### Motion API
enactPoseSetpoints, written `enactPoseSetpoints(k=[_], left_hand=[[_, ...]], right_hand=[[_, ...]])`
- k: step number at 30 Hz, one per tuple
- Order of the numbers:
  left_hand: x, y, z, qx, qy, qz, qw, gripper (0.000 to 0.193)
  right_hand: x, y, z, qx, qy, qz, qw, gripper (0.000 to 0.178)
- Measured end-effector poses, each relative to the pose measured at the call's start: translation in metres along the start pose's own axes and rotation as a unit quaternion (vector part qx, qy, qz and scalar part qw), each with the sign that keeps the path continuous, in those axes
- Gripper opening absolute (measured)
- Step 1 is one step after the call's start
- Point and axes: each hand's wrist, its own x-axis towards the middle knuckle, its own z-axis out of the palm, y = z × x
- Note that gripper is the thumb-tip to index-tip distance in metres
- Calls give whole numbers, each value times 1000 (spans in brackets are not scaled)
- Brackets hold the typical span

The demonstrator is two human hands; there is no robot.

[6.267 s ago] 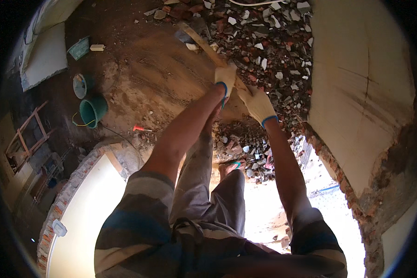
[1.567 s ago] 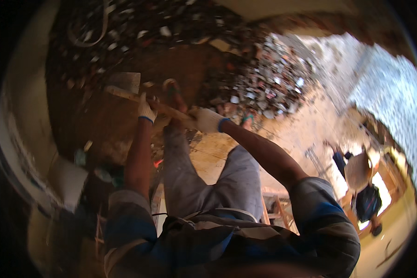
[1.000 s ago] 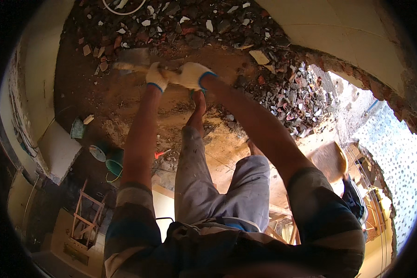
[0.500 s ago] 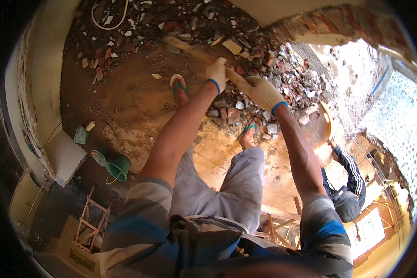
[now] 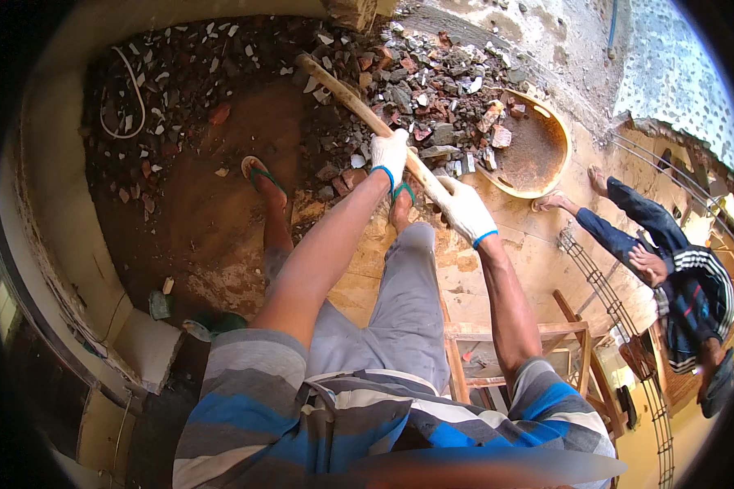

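Note:
Both my hands, in white knit gloves with blue cuffs, grip a long, pale wooden pole (image 5: 347,99) that slants from far left to near right. My left hand (image 5: 390,151) is closed around its middle. Nearer its close end, my right hand (image 5: 466,209) is wrapped around it too. The pole's far tip lies over broken brick and plaster rubble (image 5: 400,90); I cannot make out any tool head on it. To the right of the rubble sits a round, shallow yellowish basin (image 5: 564,147), with dirt inside and several chunks at its left rim.
My sandalled feet stand at the rubble's near edge. A co-worker (image 5: 693,285) in dark striped clothing is at the right, bare feet near the basin. A wire rebar cage (image 5: 603,289) and wooden frame (image 5: 518,328) lie near my right side. A green bucket (image 5: 220,322) stands left.
My view has shifted right, bringing the whole basin into sight. The co-worker, bent low before, now shows legs and a hand. Both my hands keep hold of the pole, which was blurred by motion earlier.

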Motion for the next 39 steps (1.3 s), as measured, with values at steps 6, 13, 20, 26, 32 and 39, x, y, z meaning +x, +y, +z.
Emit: enactPoseSetpoints(k=[6,13,20,26,32,39], left_hand=[[-35,-2,59,30,-126,49,990,34],[-54,-61,186,-76,-145,-70,984,29],[-137,-172,241,-129,-219,-263,931,25],[-103,-124,102,-241,-163,-256,922,24],[-16,31,-178,-247,-2,-154,957,39],[46,214,-501,-195,259,-20,946,40]], right_hand=[[-55,35,-59,147,11,65,987,47],[-182,101,-173,88,98,150,980,50],[-270,159,-213,-177,155,135,962,50],[-212,131,-139,-225,66,61,970,50],[-48,-12,47,-188,-192,60,961,55],[118,-209,372,-207,-268,-197,920,55]])
